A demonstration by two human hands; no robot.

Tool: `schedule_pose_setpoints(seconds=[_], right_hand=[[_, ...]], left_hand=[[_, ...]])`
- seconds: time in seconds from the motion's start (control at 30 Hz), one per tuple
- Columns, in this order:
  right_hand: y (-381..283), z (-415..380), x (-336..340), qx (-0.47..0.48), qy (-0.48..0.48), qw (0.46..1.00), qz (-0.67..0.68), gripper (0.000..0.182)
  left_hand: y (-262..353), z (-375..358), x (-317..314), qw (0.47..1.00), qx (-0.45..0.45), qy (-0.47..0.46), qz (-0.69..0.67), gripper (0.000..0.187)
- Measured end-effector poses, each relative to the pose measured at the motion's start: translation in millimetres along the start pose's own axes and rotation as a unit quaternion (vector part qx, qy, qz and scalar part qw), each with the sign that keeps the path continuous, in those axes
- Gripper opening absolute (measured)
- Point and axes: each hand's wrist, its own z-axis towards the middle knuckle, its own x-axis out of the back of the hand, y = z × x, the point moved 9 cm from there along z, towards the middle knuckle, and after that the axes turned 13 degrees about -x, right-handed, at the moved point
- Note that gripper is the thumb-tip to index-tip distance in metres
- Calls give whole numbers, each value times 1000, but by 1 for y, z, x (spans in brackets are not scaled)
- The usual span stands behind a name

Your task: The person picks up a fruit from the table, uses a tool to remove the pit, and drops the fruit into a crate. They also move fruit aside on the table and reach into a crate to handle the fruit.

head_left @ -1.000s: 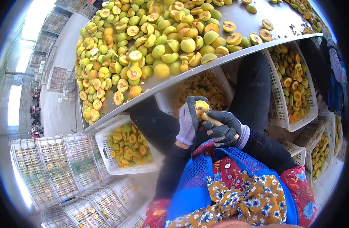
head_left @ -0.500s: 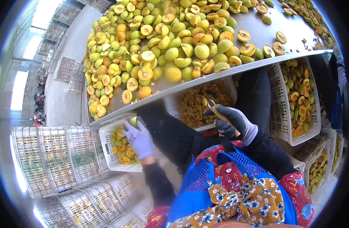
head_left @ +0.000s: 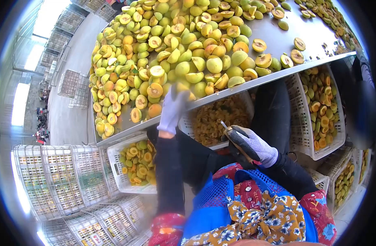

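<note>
Left hand (head_left: 172,107) has left the left crate (head_left: 114,158), now up at the table (head_left: 274,30) edge on fruit (head_left: 187,87) (grip blurred, cannot tell); right hand (head_left: 253,143) stays clenched on the knife (head_left: 237,139).

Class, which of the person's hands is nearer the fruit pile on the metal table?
Left. The left hand reaches the fruit pile at the table edge; the right hand stays below it, gripping a tool.

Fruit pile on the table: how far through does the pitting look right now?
Done: halved fruit fills the white crate at the left and another crate at the right; pits fill the bin under the table edge. In hand: the left hand reaches to the fruit pile, blurred; the right hand grips a pitting tool. Left: most of the pile.
</note>
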Motion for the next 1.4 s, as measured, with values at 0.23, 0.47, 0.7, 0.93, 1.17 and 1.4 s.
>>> schedule_pose_setpoints(seconds=[0.23,0.47,0.7,0.93,1.17,1.4], right_hand=[[-43,-13,-13,222,183,880,-378,22],[-45,-27,-21,227,243,833,-443,24],[-38,-25,-25,184,215,809,-515,25],[-11,-5,-16,114,61,951,-282,35],[36,-11,-57,-262,-370,757,470,40],[4,-7,-45,-105,-317,814,475,43]], left_hand=[[25,-80,-63,799,97,90,-587,66],[42,-97,-83,952,13,91,-293,54],[75,-106,-69,989,-128,80,8,39],[57,-113,-73,985,-69,149,-60,36],[43,-108,-96,946,-39,129,-296,41],[1,-129,-53,976,-76,205,8,49]])
